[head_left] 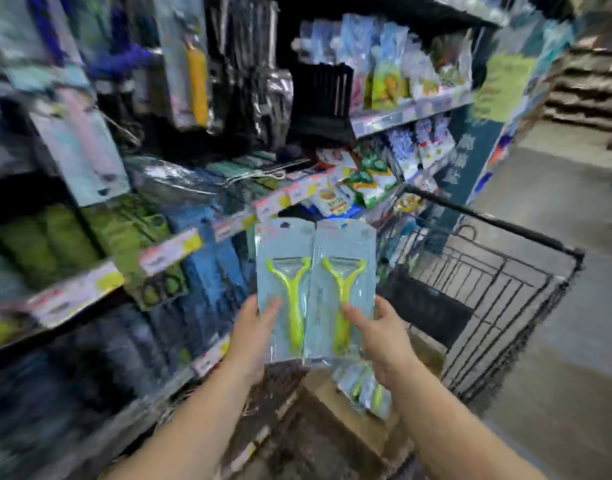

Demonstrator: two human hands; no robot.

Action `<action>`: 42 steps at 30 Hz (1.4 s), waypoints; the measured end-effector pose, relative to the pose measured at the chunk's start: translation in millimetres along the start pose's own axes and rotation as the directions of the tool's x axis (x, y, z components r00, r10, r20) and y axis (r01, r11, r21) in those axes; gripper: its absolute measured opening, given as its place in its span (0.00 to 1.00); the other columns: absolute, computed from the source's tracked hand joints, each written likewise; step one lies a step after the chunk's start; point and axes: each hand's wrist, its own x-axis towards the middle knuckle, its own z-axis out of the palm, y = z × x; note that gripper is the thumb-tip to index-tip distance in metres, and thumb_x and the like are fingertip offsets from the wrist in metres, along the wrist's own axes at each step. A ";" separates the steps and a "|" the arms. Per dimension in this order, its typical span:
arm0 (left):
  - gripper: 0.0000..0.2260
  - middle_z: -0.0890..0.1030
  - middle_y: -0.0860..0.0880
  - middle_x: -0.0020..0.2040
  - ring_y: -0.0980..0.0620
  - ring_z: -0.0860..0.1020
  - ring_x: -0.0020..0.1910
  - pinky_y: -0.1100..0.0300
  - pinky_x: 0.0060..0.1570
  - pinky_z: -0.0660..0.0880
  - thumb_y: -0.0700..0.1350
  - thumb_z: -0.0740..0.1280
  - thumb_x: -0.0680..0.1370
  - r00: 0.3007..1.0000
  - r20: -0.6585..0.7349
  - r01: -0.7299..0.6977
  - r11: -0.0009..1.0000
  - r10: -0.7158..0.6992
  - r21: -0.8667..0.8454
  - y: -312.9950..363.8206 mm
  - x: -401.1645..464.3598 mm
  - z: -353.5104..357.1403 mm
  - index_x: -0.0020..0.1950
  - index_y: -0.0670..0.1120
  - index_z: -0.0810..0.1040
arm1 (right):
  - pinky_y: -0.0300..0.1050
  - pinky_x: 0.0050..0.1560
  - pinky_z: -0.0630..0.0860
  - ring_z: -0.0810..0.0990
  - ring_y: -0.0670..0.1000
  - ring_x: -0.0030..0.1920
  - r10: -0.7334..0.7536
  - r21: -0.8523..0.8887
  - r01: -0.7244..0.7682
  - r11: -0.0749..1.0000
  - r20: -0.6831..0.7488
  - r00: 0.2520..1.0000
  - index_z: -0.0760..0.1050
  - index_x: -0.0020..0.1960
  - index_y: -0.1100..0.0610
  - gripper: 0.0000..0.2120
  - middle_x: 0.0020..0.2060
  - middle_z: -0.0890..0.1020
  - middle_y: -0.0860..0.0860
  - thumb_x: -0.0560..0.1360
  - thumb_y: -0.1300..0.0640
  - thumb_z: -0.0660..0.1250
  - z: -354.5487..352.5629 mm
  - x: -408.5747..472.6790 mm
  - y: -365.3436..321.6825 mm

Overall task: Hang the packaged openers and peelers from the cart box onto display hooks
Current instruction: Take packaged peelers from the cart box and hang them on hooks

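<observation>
Two bare forearms reach in from the bottom edge. No sleeve covers either one as far as the frame shows. The left hand [252, 327] and the right hand [380, 327] are bare too, without gloves, rings, watch or wristband visible.

Both arms reach forward, left hand [254, 336] and right hand [384, 336] gripping (thumbs frontward).

stocked store shelves [412, 112], yellow price labels [169, 249], grey aisle floor [557, 209]
</observation>
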 end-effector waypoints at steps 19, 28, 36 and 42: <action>0.06 0.87 0.52 0.42 0.50 0.86 0.42 0.51 0.42 0.82 0.48 0.70 0.76 0.654 -0.734 -0.402 0.906 0.182 -0.134 150.7 -338.2 -528.3 0.51 0.49 0.84 | 0.39 0.45 0.81 0.85 0.45 0.48 -0.287 0.208 0.217 0.954 0.843 0.456 0.77 0.54 0.49 0.13 0.48 0.86 0.44 0.72 0.57 0.75 447.6 -380.1 -77.1; 0.06 0.87 0.43 0.45 0.42 0.85 0.44 0.36 0.48 0.81 0.45 0.73 0.70 0.522 -0.784 -0.446 0.891 0.336 0.084 187.8 -458.0 -735.1 0.47 0.48 0.86 | 0.56 0.61 0.77 0.83 0.52 0.54 -0.358 0.295 0.213 0.932 0.845 0.398 0.64 0.73 0.51 0.36 0.56 0.84 0.51 0.70 0.60 0.76 614.6 -562.2 -70.0; 0.08 0.85 0.38 0.51 0.39 0.84 0.44 0.42 0.38 0.81 0.42 0.64 0.81 0.477 -0.827 -0.537 0.843 0.298 -0.006 185.8 -483.5 -814.6 0.58 0.42 0.79 | 0.34 0.50 0.79 0.83 0.41 0.50 -0.450 0.336 0.341 0.878 0.821 0.352 0.61 0.72 0.39 0.38 0.57 0.83 0.47 0.70 0.58 0.76 660.2 -625.2 -89.8; 0.06 0.87 0.42 0.49 0.41 0.86 0.45 0.42 0.38 0.82 0.41 0.63 0.82 0.396 -0.869 -0.591 0.807 0.296 0.005 192.7 -505.8 -840.3 0.53 0.45 0.80 | 0.49 0.59 0.79 0.81 0.44 0.58 -0.524 0.407 0.378 0.832 0.801 0.291 0.59 0.71 0.33 0.38 0.63 0.78 0.43 0.71 0.55 0.76 675.6 -653.1 -111.8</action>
